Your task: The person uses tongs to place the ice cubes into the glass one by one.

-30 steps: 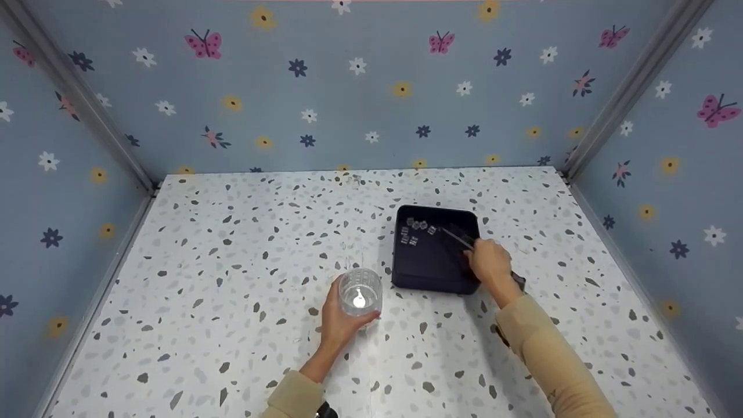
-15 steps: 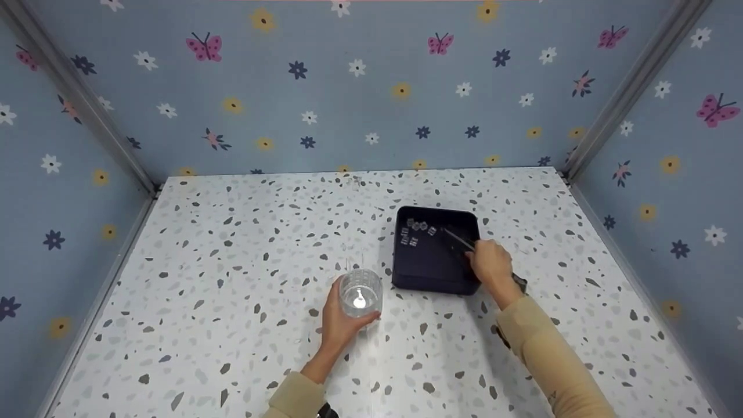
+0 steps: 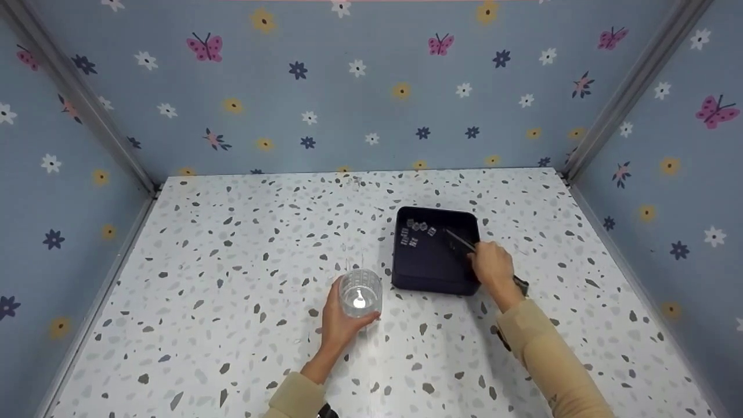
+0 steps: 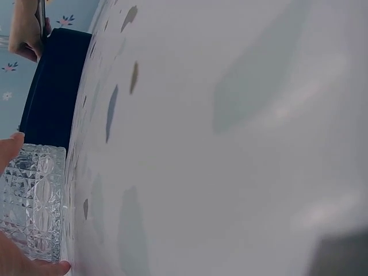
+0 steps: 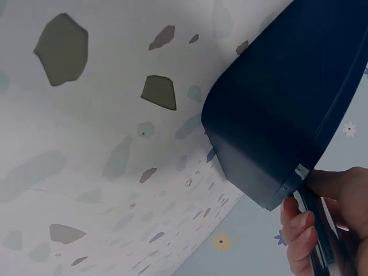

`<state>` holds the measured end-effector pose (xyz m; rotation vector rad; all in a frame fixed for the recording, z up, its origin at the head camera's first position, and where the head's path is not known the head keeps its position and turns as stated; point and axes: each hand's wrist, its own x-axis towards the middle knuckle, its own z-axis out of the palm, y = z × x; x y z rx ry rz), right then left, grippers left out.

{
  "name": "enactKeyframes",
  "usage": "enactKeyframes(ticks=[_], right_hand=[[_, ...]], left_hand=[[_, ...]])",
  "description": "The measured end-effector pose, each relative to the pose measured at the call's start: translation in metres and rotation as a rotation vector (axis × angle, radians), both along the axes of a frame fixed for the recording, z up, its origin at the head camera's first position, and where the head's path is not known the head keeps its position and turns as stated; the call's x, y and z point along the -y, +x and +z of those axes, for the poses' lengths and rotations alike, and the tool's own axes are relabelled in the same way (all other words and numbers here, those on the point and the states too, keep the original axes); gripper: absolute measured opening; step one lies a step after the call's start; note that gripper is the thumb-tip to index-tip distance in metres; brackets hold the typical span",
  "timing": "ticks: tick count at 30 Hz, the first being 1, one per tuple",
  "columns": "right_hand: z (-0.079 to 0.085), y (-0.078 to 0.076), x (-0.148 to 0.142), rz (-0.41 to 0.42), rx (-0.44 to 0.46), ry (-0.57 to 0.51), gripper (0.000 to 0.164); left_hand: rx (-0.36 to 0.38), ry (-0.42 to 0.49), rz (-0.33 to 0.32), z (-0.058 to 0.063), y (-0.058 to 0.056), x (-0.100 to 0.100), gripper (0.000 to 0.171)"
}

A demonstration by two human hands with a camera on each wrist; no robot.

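My left hand [image 3: 339, 324] grips a clear cut-glass tumbler [image 3: 351, 280] that stands on the table, left of a dark navy tray [image 3: 429, 283]. The left wrist view shows the patterned side of the glass [image 4: 34, 198] between fingers and thumb. Over the tray's right rim, my right hand [image 3: 492, 267] holds slim metal tongs [image 3: 460, 239], their tips down inside it. Several small clear cubes [image 3: 423, 226] lie at the tray's far left, apart from the tips. In the right wrist view, fingers curl round the tongs [image 5: 325, 233]; the tray wall hides their ends.
The white speckled table [image 3: 244, 302] ends at a flowered blue panel [image 3: 360, 87] behind. Matching panels with grey posts [image 3: 627, 93] stand at left and right. The tray's raised rim surrounds the cubes.
The tongs' tips have shifted slightly right, away from the cubes, with a small motion of my right hand. My left hand and the glass stay put.
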<state>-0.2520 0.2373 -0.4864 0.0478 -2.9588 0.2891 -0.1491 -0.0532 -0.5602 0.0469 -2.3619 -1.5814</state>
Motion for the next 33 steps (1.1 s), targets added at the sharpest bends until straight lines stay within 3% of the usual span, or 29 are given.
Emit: enactKeyframes(ticks=[15,24,33], right_hand=[[-0.003,0.007,-0.006,0.023,-0.045,-0.029,0.018],[0.003,0.013,-0.008,0.036,-0.041,-0.060,0.017],[0.011,0.023,-0.005,0.070,-0.098,-0.098,0.018]], left_hand=[[-0.020,0.015,-0.025,0.001,0.001,0.001,0.100],[-0.010,-0.009,-0.014,0.001,0.000,0.001,0.101],[-0.008,-0.001,-0.017,0.002,0.000,0.001,0.101]])
